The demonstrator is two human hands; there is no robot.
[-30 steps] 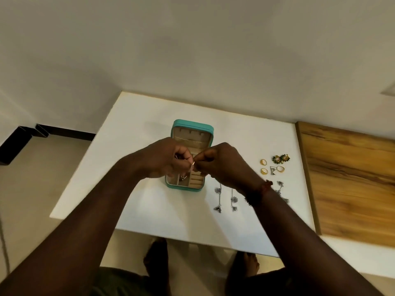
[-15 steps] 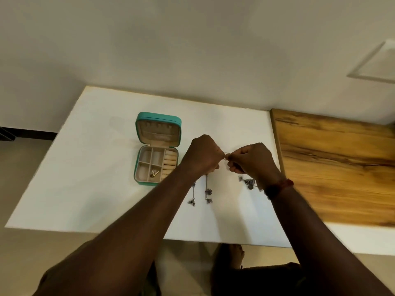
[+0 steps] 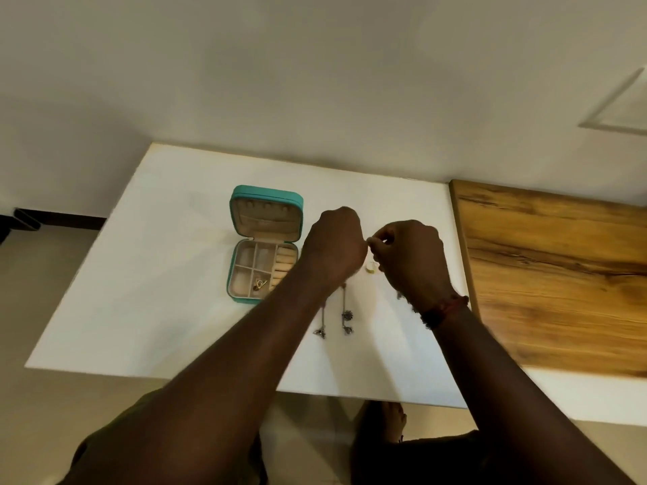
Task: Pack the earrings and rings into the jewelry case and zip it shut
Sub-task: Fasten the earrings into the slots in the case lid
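Both curled, contents unclear: left hand point(image 3: 334, 244), right hand point(image 3: 410, 255), above white table point(image 3: 168, 281) beside wooden slab point(image 3: 560, 281).

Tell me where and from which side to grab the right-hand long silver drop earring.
Pinch the right-hand drop earring on its thin stem above the upper charm, from above, fingertips left and right of it. It lies flat on the white table, running away from the person, and the left forearm crowds its left side, so favour the right.
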